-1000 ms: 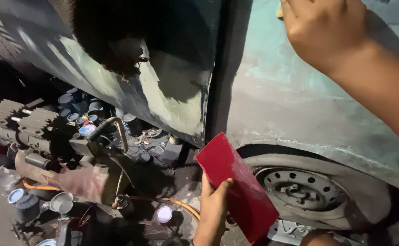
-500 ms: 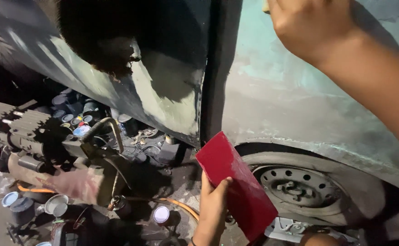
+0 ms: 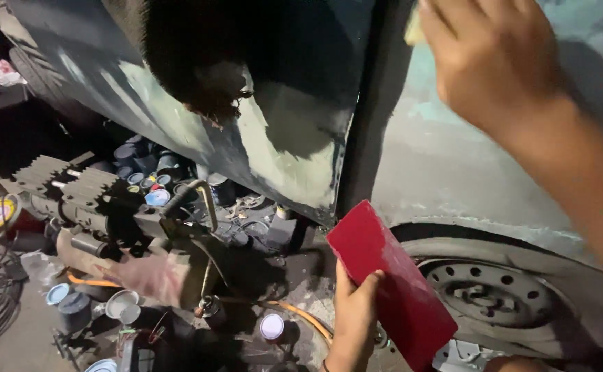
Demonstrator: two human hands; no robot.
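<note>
Worn on the head, looking steeply down and forward along a car body panel point(image 3: 453, 165) at close range, with the right hand point(image 3: 494, 62) filling the upper right of the frame and the left hand point(image 3: 353, 324) low at centre. Tilted, so the door edge runs diagonally; wheel point(image 3: 487, 296) at lower right, cluttered floor at lower left. Only one view, nothing shared.

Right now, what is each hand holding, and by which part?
Left hand grips the red flat board at its lower edge. Right hand presses a small pale piece, mostly hidden, against the car panel.
</note>
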